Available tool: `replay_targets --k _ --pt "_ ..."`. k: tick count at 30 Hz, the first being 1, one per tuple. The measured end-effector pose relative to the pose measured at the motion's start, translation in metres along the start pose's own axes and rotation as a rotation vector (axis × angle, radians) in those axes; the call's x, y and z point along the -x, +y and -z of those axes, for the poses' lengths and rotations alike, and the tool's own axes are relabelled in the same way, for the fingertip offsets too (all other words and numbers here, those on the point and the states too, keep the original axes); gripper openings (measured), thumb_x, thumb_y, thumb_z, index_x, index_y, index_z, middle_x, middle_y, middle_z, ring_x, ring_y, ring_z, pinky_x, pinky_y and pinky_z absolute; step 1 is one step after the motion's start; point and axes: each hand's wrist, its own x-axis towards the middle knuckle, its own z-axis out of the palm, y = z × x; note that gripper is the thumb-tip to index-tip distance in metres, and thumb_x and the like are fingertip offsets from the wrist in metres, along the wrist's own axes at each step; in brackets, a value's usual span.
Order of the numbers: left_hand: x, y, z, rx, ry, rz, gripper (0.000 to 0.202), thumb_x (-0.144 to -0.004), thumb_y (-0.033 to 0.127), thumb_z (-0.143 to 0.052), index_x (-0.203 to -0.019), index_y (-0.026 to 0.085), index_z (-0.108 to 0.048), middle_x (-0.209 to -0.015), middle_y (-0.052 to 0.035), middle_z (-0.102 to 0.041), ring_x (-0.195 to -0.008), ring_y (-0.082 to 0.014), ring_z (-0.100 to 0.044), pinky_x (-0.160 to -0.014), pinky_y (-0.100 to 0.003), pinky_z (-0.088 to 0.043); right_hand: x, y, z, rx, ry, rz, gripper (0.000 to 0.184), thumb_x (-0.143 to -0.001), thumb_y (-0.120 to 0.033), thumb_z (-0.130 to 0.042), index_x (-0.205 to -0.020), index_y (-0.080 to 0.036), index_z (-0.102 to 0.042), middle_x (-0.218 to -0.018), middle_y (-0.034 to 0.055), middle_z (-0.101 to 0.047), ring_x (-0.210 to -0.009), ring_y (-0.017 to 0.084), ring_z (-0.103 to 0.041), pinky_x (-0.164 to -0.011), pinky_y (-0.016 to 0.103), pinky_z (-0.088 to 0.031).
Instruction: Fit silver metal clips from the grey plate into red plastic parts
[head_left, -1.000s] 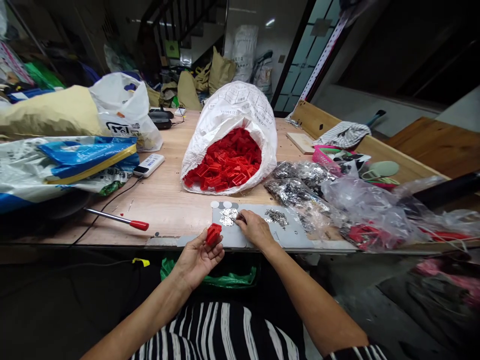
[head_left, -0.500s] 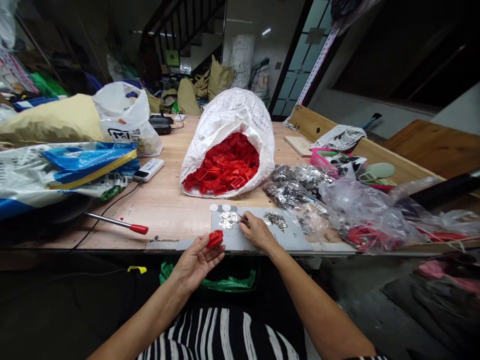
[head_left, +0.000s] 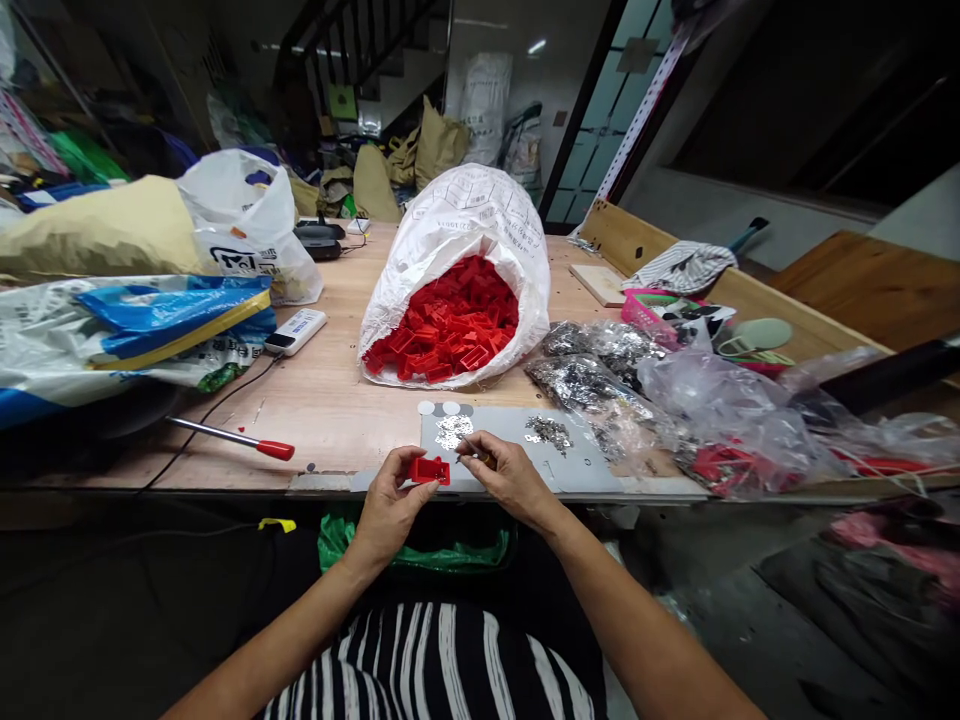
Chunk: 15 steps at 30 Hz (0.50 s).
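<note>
My left hand [head_left: 390, 505] is closed around the end of a small red plastic housing [head_left: 429, 471], whose open side now faces up towards me. Just right of it, my right hand [head_left: 514, 480] pinches a thin tool with a brownish handle [head_left: 489, 461]; its exact kind is hard to make out. The fingers of that hand are close to the housing but apart from it. Behind both hands, a pile of small silvery plates [head_left: 454, 431] lies on a grey mat [head_left: 510, 428]. Another pile of small metal parts [head_left: 548, 433] sits farther right on the mat.
A white sack [head_left: 480, 205] full of red housings [head_left: 457, 320] lies open behind the mat. Bags of metal parts [head_left: 592, 385] crowd the right. A red-handled metal rod [head_left: 274, 450] and a white device [head_left: 296, 332] lie left. A green-lined bin [head_left: 457, 560] stands below the edge.
My left hand has turned the red housing so its open side shows. The right hand has drawn back from the silvery plates, towards the housing, with the thin tool still in its fingers.
</note>
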Motion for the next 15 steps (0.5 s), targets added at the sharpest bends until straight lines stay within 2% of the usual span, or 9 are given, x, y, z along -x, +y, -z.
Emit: replay_targets --k 3,10,15 --pt "0.001 0.003 -0.001 0.034 -0.032 0.028 0.031 -0.069 0.021 -0.075 -0.096 0.019 -0.061 -0.09 -0.0012 -0.066 -0.086 -0.0141 -0.061 -0.081 -0.024 -0.048 0.003 -0.008 -0.006 0.014 -0.011 0.034 0.01 -0.087 -0.023 -0.052 -0.09 -0.02 -0.06 -0.085 0.0012 -0.065 -0.072 0.013 -0.056 -0.068 0.024 -0.042" --pt "0.002 0.009 0.0 0.239 -0.052 0.152 0.045 -0.072 0.025 -0.072 -0.115 0.021 -0.061 -0.102 -0.0036 -0.066 -0.093 -0.0171 -0.062 -0.084 -0.029 -0.051 0.007 -0.006 -0.015 0.037 -0.009 0.126 0.01 -0.087 -0.019 -0.052 -0.089 -0.021 -0.062 -0.086 0.0032 -0.063 -0.076 0.015 -0.057 -0.071 0.027 -0.044" --pt "0.002 0.009 0.001 0.277 -0.016 0.15 0.047 -0.071 0.026 -0.073 -0.116 0.022 -0.063 -0.102 -0.0041 -0.067 -0.093 -0.017 -0.062 -0.082 -0.027 -0.05 0.01 -0.009 -0.013 0.047 -0.083 0.214 0.013 -0.089 -0.017 -0.05 -0.09 -0.021 -0.063 -0.088 0.0046 -0.062 -0.084 0.017 -0.058 -0.076 0.029 -0.046"
